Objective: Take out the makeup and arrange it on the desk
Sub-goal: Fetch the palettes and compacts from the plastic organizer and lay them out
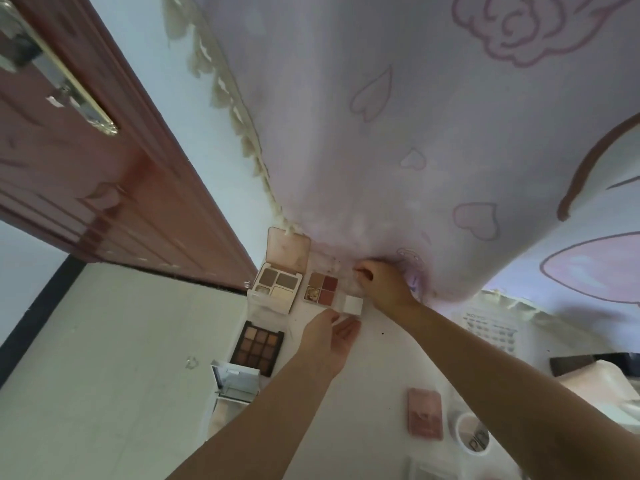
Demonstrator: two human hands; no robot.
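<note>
On the white desk [388, 368], a small four-pan palette [322, 288] of red and brown shades lies near the back. My right hand [382, 284] is beside it with fingers curled, pinching what looks like its clear lid at the upper right corner. A small white square box [353, 304] stands just in front of that palette. My left hand [332, 337] hovers right below the box with fingers relaxed; contact with it is unclear. To the left lie an open pink-lidded brown palette [278, 284] and a dark nine-pan palette [258, 346].
A mirrored silver compact [237, 379] sits at the desk's left edge. A pink compact [425, 422] and a round jar [472, 434] lie near right. A pink heart-print cloth [398, 150] hangs over the back; a white basket [491, 329] is right, a brown door [104, 188] left.
</note>
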